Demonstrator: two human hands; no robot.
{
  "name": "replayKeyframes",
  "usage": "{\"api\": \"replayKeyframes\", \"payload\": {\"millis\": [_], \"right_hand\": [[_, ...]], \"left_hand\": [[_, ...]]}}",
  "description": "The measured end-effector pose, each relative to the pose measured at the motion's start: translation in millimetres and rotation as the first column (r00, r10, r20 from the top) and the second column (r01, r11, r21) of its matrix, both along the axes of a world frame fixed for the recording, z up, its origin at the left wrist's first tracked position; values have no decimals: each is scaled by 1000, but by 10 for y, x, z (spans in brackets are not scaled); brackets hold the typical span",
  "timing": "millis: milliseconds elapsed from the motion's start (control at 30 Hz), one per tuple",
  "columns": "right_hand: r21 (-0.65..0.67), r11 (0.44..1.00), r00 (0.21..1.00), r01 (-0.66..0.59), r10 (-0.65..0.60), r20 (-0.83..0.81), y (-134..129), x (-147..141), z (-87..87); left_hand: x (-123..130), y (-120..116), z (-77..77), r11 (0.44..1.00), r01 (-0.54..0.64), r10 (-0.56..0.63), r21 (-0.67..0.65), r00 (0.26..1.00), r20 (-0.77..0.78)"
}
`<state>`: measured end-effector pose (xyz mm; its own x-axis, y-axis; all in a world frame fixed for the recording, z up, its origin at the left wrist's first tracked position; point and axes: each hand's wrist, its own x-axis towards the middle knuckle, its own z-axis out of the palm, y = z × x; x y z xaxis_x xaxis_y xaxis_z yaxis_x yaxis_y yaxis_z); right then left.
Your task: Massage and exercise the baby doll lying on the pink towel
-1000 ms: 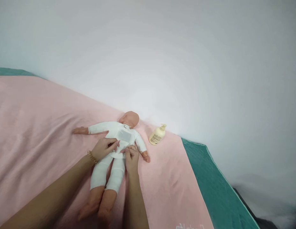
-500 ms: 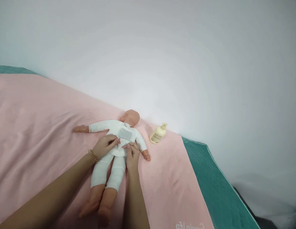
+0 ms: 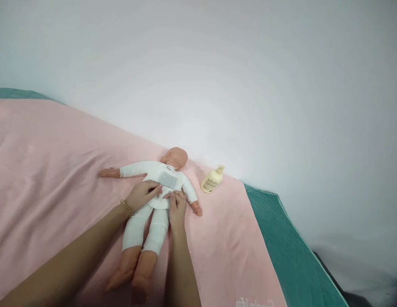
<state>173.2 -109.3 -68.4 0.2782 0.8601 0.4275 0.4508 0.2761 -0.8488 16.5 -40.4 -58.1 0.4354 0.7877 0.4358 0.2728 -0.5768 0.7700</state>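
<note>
A baby doll [image 3: 147, 230] with a white cloth body and tan plastic head, hands and lower legs lies stretched out on a pink sheet. A pale rectangular panel [image 3: 168, 180] shows on its upper torso. My left hand [image 3: 143, 195], with a gold bracelet at the wrist, rests on the lower torso, fingers closed with the thumb against the cloth. Beside it, on the right of the torso, my right hand [image 3: 178, 207] has its fingers bent together in a pinch at the cloth. The fingertips of both hands nearly meet below the panel.
A pale yellow pump bottle [image 3: 211, 179] stands right of the doll's shoulder. The pink sheet [image 3: 51, 162] lies over a green cover [image 3: 284, 230], which shows at the right and far left. A white wall [image 3: 217, 76] runs along the back.
Almost nothing differs. My left hand has shifted very slightly to the right on the doll's torso; the doll and the bottle stay in place.
</note>
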Motion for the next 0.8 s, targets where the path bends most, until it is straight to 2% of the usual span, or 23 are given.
{"api": "replayKeyframes", "payload": {"millis": [200, 533, 800], "right_hand": [[105, 994, 997, 36, -29, -68, 11, 45, -21], [63, 998, 1000, -5, 4, 14, 29, 39, -1], [122, 992, 999, 43, -45, 14, 14, 39, -31]], "left_hand": [[-26, -2, 17, 998, -53, 48, 39, 992, 116], [-6, 48, -25, 1000, -12, 11, 22, 999, 40], [-22, 61, -49, 992, -52, 37, 117, 990, 134]]}}
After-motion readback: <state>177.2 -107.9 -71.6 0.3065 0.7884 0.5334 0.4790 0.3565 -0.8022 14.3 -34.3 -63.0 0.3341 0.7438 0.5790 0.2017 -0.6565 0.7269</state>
